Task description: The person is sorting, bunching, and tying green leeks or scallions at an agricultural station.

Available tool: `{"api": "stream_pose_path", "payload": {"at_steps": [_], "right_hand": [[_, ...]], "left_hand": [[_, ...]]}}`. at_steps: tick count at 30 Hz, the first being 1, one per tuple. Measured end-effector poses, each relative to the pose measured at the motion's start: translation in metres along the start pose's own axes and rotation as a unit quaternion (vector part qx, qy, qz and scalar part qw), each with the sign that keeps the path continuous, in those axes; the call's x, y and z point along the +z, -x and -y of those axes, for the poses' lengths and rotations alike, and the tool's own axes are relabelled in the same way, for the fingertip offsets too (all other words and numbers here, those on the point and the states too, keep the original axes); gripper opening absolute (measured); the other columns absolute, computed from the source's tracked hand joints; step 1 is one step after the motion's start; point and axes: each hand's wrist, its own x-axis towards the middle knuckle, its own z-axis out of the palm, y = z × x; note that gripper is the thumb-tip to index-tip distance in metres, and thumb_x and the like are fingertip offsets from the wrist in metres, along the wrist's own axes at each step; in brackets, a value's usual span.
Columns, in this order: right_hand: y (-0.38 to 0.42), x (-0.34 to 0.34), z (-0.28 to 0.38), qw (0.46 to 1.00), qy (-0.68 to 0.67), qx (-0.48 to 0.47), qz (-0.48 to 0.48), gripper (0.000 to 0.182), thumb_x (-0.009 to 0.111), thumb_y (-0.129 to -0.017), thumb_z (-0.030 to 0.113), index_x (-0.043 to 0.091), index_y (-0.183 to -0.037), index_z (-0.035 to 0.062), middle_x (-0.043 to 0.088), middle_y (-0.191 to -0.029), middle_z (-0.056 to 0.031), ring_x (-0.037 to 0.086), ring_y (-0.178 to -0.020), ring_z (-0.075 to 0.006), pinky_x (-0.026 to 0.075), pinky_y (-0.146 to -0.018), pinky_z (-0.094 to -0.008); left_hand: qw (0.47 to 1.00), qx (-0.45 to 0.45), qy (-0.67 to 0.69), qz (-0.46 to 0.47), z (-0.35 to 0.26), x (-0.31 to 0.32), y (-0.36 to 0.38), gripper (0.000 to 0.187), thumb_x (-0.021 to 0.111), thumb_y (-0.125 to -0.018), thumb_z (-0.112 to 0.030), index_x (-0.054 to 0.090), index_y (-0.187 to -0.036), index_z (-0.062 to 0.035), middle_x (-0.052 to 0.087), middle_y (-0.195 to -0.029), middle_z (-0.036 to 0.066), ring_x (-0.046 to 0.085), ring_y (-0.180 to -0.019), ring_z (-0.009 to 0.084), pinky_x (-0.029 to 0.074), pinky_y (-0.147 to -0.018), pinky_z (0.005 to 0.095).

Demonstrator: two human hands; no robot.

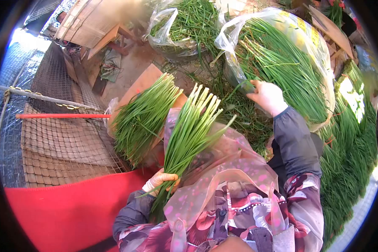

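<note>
Here the left hand point(161, 181) grips a chive bunch point(189, 130) at lower centre; the right hand point(268, 96), fingers seemingly closed on stalks, reaches into the bagged chives point(281, 63) upper right.

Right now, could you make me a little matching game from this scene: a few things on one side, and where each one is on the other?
Things:
1. left hand
2. right hand
3. loose bunch of chives
4. red rod

Places:
A. lying on the wooden board
B. gripping a bunch of chives over the lap
C. resting across the wire mesh
D. reaching into the plastic bag of chives

Pairs: 1-B, 2-D, 3-A, 4-C
</note>
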Motion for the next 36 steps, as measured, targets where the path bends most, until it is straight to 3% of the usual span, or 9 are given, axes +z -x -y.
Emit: {"api": "stream_pose_path", "payload": {"at_steps": [3, 13, 15, 19, 25, 29, 33, 35, 36], "right_hand": [[0.008, -0.035, 0.050, 0.981, -0.170, -0.097, 0.006, 0.045, 0.071, -0.071, 0.040, 0.066, -0.104, 0.0100, 0.067, -0.080, -0.0113, 0.066, -0.079, -0.0287, 0.051, -0.070, -0.0392], [0.027, 0.022, 0.083, 0.954, 0.051, -0.286, -0.070, 0.011, 0.061, -0.067, 0.020, 0.062, -0.058, 0.0142, 0.061, -0.056, -0.0076, 0.064, -0.055, -0.0251, 0.049, -0.055, -0.0395], [0.004, 0.015, 0.060, 0.965, 0.136, -0.193, -0.111, 0.008, 0.060, -0.068, 0.019, 0.062, -0.062, 0.0145, 0.061, -0.057, -0.0068, 0.062, -0.051, -0.0256, 0.050, -0.051, -0.0380], [-0.030, -0.018, -0.023, 0.926, -0.330, 0.147, -0.114, 0.019, 0.059, -0.085, 0.012, 0.070, -0.100, 0.0075, 0.068, -0.074, -0.0054, 0.062, -0.061, -0.0103, 0.052, -0.057, -0.0263], [-0.001, -0.039, 0.067, 0.922, -0.331, -0.062, 0.191, 0.062, 0.071, -0.076, 0.028, 0.052, -0.132, 0.0091, 0.068, -0.073, -0.0081, 0.064, -0.059, -0.0122, 0.053, -0.061, -0.0268], [-0.010, 0.000, 0.081, 0.829, -0.469, -0.034, 0.303, 0.032, 0.063, -0.082, 0.011, 0.062, -0.114, 0.0050, 0.068, -0.083, -0.0051, 0.064, -0.060, -0.0132, 0.053, -0.054, -0.0266], [-0.010, 0.005, 0.051, 0.805, -0.576, -0.140, 0.012, 0.027, 0.059, -0.089, 0.020, 0.062, -0.106, -0.0010, 0.066, -0.077, -0.0057, 0.064, -0.060, -0.0135, 0.052, -0.054, -0.0261], [-0.019, 0.009, -0.004, 0.415, -0.909, -0.016, -0.013, 0.026, 0.061, -0.088, 0.022, 0.064, -0.103, 0.0014, 0.065, -0.078, -0.0038, 0.065, -0.067, -0.0124, 0.051, -0.058, -0.0264], [-0.015, 0.004, -0.036, 0.380, -0.920, -0.089, 0.016, 0.027, 0.061, -0.088, 0.024, 0.065, -0.104, 0.0028, 0.066, -0.079, -0.0037, 0.065, -0.070, -0.0124, 0.051, -0.059, -0.0270]], "left_hand": [[1.000, 0.010, 0.005, -0.026, 0.006, 0.008, -0.002, 0.041, 0.070, -0.077, -0.024, 0.055, -0.107, -0.0003, 0.054, -0.063, 0.007, 0.045, -0.043, 0.0116, 0.034, -0.038, 0.0233], [0.998, 0.028, -0.009, -0.050, 0.005, 0.021, -0.008, 0.027, 0.067, -0.081, -0.023, 0.057, -0.095, -0.0027, 0.054, -0.062, 0.006, 0.046, -0.044, 0.0123, 0.035, -0.043, 0.0257], [0.998, 0.031, 0.022, -0.043, 0.003, 0.021, -0.010, 0.024, 0.066, -0.081, -0.022, 0.056, -0.092, -0.0037, 0.053, -0.060, 0.005, 0.045, -0.044, 0.0121, 0.036, -0.044, 0.0268], [0.998, 0.026, -0.012, -0.050, 0.003, 0.021, -0.010, 0.028, 0.067, -0.082, -0.015, 0.055, -0.104, -0.0040, 0.056, -0.067, 0.008, 0.048, -0.045, 0.0142, 0.040, -0.044, 0.0279], [0.989, 0.025, -0.128, -0.074, -0.006, 0.035, -0.016, 0.034, 0.071, -0.078, -0.019, 0.058, -0.105, -0.0030, 0.059, -0.073, 0.007, 0.055, -0.060, 0.0148, 0.043, -0.054, 0.0268], [0.984, 0.042, -0.159, -0.071, -0.004, 0.038, -0.019, 0.034, 0.072, -0.077, -0.017, 0.058, -0.105, -0.0020, 0.060, -0.073, 0.007, 0.057, -0.063, 0.0148, 0.045, -0.057, 0.0268], [0.987, 0.027, -0.146, -0.069, -0.010, 0.031, -0.015, 0.032, 0.070, -0.078, -0.018, 0.058, -0.103, -0.0003, 0.060, -0.071, 0.007, 0.055, -0.057, 0.0140, 0.043, -0.051, 0.0270], [0.990, 0.006, -0.123, -0.072, -0.009, 0.026, -0.011, 0.031, 0.069, -0.079, -0.019, 0.058, -0.101, 0.0001, 0.059, -0.069, 0.008, 0.053, -0.053, 0.0138, 0.042, -0.048, 0.0271], [0.996, 0.015, -0.078, -0.047, -0.004, 0.017, -0.011, 0.030, 0.069, -0.079, -0.019, 0.057, -0.099, -0.0001, 0.058, -0.067, 0.008, 0.051, -0.050, 0.0137, 0.040, -0.046, 0.0274]]}}
